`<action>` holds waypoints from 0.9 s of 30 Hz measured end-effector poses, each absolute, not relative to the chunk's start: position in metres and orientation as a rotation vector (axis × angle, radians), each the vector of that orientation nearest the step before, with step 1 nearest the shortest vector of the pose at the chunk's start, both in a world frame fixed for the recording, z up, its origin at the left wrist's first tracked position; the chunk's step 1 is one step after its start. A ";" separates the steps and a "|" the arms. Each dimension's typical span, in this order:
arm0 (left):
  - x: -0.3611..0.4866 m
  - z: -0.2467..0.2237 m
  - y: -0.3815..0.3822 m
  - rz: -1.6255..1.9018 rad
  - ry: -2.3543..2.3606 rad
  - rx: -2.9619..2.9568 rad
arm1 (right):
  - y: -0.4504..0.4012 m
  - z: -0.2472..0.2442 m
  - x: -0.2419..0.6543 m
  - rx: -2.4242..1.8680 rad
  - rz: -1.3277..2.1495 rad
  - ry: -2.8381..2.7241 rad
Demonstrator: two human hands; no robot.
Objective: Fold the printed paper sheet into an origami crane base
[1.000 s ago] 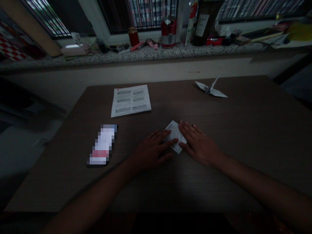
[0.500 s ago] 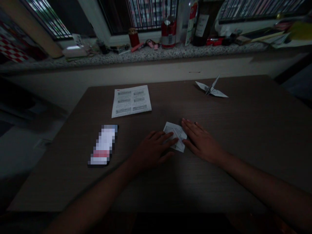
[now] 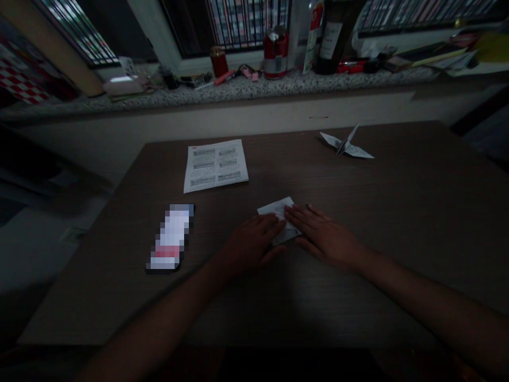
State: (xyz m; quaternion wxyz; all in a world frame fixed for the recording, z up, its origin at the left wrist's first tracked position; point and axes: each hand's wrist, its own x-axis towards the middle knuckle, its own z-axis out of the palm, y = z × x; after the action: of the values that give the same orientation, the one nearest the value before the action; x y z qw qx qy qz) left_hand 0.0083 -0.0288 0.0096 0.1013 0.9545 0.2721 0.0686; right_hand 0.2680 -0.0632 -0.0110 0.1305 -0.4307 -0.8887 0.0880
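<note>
A folded piece of printed paper (image 3: pixel 277 207) lies on the table under both hands. My left hand (image 3: pixel 251 239) rests across its left and near side, fingers stretched out and lying flat. From the right, my right hand (image 3: pixel 323 231) lays its extended fingers over the paper's right part. The fingertips of the two hands nearly meet, and they hide much of the sheet's middle and lower edge. Farther back on the right stands a folded paper crane (image 3: pixel 345 146), apart from both hands.
On the brown table (image 3: pixel 222 313), a printed sheet (image 3: pixel 217 165) lies back left and a phone (image 3: pixel 170 239) with a blurred screen lies left. A stone windowsill (image 3: pixel 238 91) behind carries a red can (image 3: pixel 275 55), a dark bottle (image 3: pixel 330 40), a red jar (image 3: pixel 218 62) and other clutter.
The folded paper has turned, its far edge now slanting up to the right. My right fingers have slid left onto it; my left hand stays nearly in place.
</note>
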 end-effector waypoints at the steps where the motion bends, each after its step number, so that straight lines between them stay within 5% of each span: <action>1: 0.008 0.010 -0.029 0.213 0.801 2.803 | -0.062 -0.011 0.270 -1.274 0.241 -2.577; 27: 0.007 0.006 -0.024 0.182 0.810 2.767 | -0.049 -0.016 0.262 -1.249 0.207 -2.527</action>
State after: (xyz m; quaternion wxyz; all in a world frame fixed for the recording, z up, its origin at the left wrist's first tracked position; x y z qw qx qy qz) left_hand 0.0067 -0.0243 0.0063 0.1258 0.9502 0.2780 0.0627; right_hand 0.2620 -0.0489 -0.0156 0.1568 -0.4366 -0.8829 0.0724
